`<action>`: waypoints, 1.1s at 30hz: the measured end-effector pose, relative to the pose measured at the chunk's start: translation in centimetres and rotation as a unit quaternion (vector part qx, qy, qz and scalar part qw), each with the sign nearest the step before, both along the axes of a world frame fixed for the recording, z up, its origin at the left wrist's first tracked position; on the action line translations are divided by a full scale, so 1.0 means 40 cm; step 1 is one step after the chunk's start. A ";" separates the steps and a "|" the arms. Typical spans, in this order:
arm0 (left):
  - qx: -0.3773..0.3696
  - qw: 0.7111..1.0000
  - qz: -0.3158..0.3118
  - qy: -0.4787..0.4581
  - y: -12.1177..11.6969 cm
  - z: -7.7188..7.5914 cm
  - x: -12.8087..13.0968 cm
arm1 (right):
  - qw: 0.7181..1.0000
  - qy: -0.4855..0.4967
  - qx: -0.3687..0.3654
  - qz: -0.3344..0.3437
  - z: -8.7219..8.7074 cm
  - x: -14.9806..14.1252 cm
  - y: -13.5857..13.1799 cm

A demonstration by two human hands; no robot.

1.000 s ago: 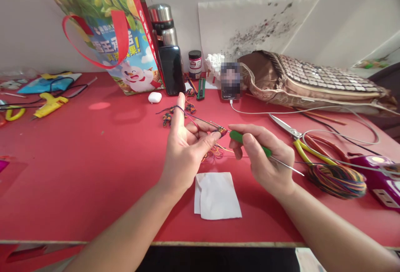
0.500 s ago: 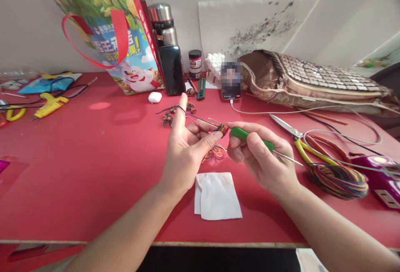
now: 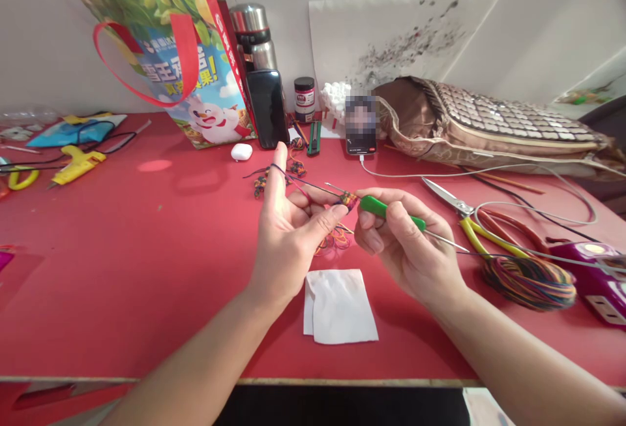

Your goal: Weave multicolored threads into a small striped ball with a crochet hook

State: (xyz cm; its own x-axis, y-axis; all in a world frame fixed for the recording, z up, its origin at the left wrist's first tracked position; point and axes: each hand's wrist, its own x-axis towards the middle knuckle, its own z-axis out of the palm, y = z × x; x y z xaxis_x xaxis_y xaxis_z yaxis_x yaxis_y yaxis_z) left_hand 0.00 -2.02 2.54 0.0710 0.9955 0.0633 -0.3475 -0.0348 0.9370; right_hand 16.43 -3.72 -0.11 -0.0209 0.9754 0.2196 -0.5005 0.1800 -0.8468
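Raised slightly, right hand (image 3: 408,250) pinches green-handled hook (image 3: 391,213) (tip pointing left) at knot (image 3: 348,200).

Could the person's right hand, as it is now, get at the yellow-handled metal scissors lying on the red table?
Probably yes: the yellow-handled metal scissors lie just beyond the right hand with bare red table between, but that hand grips a green-handled crochet hook.

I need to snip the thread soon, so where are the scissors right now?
The scissors lie on the red table to the right of the right hand, blades pointing up-left, just behind the coil of multicoloured thread.
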 end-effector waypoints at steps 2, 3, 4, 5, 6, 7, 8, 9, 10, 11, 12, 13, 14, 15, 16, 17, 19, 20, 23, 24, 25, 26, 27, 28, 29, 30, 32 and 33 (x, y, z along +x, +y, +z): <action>0.000 1.000 0.000 0.004 0.001 0.000 -0.001 | 1.000 0.009 0.002 0.010 0.002 0.000 0.000; 0.000 1.000 0.000 0.007 0.002 0.001 -0.002 | 1.000 0.010 0.005 0.015 0.003 0.001 0.000; -0.002 1.000 0.000 0.011 0.003 0.002 -0.002 | 1.000 0.006 0.010 0.018 0.003 0.004 0.000; -0.003 1.000 -0.002 0.017 0.003 0.003 -0.003 | 1.000 -0.004 0.015 0.020 0.003 0.007 0.000; -0.004 1.000 -0.005 0.026 0.003 0.005 -0.004 | 0.999 -0.020 0.021 0.019 0.003 0.012 -0.001; -0.005 0.999 -0.008 0.036 0.003 0.007 -0.004 | 0.999 -0.042 0.031 0.013 0.001 0.017 -0.001; -0.004 0.999 -0.010 0.048 0.002 0.009 -0.004 | 0.997 -0.068 0.043 0.002 -0.001 0.022 -0.002; -0.002 0.998 -0.010 0.058 0.000 0.011 -0.003 | 0.993 -0.099 0.058 -0.014 -0.004 0.025 -0.002; 0.002 0.998 -0.008 0.068 -0.002 0.013 -0.002 | 0.988 -0.134 0.075 -0.034 -0.007 0.027 -0.004; 0.006 0.997 -0.003 0.076 -0.005 0.015 0.000 | 0.979 -0.173 0.095 -0.057 -0.010 0.027 -0.005; 0.011 0.997 0.004 0.081 -0.007 0.016 0.003 | 0.967 -0.211 0.114 -0.081 -0.014 0.025 -0.007; 0.015 0.996 0.011 0.082 -0.010 0.017 0.005 | 0.955 -0.244 0.131 -0.105 -0.017 0.020 -0.010; 0.016 0.997 0.016 0.080 -0.012 0.018 0.008 | 0.944 -0.269 0.145 -0.126 -0.021 0.014 -0.012; 0.013 0.997 0.017 0.075 -0.014 0.020 0.011 | 0.936 -0.280 0.158 -0.144 -0.024 0.006 -0.015; 0.007 0.998 0.016 0.065 -0.015 0.021 0.013 | 0.933 -0.277 0.165 -0.158 -0.027 -0.002 -0.018; -0.004 0.999 0.011 0.053 -0.015 0.022 0.015 | 0.936 -0.263 0.166 -0.165 -0.030 -0.009 -0.020; -0.031 0.999 -0.003 0.023 -0.012 0.022 0.014 | 0.952 -0.212 0.149 -0.163 -0.032 -0.021 -0.024; -0.043 0.999 -0.010 0.009 -0.009 0.022 0.012 | 0.964 -0.176 0.131 -0.151 -0.030 -0.025 -0.025; -0.063 0.997 -0.025 -0.024 0.002 0.019 0.001 | 0.995 -0.053 0.041 -0.075 -0.016 -0.031 -0.021; -0.065 0.997 -0.028 -0.032 0.005 0.019 -0.003 | 0.999 -0.014 0.004 -0.045 -0.009 -0.031 -0.017; -0.066 0.997 -0.031 -0.037 0.007 0.019 -0.007 | 0.999 0.019 -0.031 -0.016 -0.002 -0.031 -0.013; -0.065 0.997 -0.032 -0.041 0.009 0.019 -0.010 | 0.997 0.046 -0.063 0.009 0.004 -0.030 -0.009; -0.062 0.997 -0.034 -0.042 0.009 0.021 -0.012 | 0.993 0.070 -0.087 0.030 0.010 -0.029 -0.004; -0.058 0.997 -0.037 -0.042 0.009 0.022 -0.014 | 0.989 0.090 -0.106 0.048 0.014 -0.028 0.001; -0.054 0.997 -0.041 -0.039 0.008 0.025 -0.015 | 0.985 0.105 -0.120 0.066 0.017 -0.026 0.005; -0.050 0.997 -0.048 -0.033 0.006 0.027 -0.016 | 0.981 0.117 -0.130 0.083 0.019 -0.023 0.010; -0.043 0.997 -0.061 -0.018 0.002 0.033 -0.016 | 0.974 0.131 -0.143 0.115 0.018 -0.015 0.018; -0.040 0.997 -0.065 -0.010 -0.001 0.035 -0.015 | 0.971 0.136 -0.146 0.130 0.017 -0.010 0.022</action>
State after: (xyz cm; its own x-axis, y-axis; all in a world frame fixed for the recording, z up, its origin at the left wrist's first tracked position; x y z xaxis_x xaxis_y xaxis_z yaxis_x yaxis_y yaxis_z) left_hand -0.60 -2.05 3.94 0.2001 0.9797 -0.0136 -0.3630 0.0870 0.9277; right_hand 16.04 -2.83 0.56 -0.2553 0.9663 -0.0334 -0.7090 -0.2106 -0.6730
